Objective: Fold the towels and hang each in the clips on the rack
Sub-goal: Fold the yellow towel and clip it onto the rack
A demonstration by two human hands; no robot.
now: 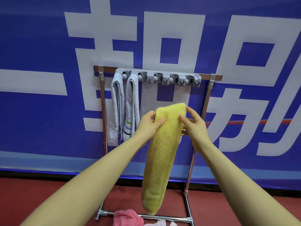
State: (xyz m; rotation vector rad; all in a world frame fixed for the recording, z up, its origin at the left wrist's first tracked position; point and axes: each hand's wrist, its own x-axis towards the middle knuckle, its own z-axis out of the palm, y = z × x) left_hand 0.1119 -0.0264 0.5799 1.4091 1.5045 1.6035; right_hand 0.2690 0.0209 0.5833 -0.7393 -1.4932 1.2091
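Down by our feet there's a pink towel (126, 218) bunched up on the red floor (40, 198), lying against the rack's (205, 101) bottom bar. Up from there we've got the yellow towel (160, 154) folded into a long strip, hanging straight down in the air in front of the rack. Our left hand (149, 124) pinches its top left edge, our right hand (194, 126) grips the top right edge, fingers curled on it. Behind that, two white towels (124, 106) hang in the leftmost clips of the grey clip bar (162, 77), blue banner (40, 46) at the back.
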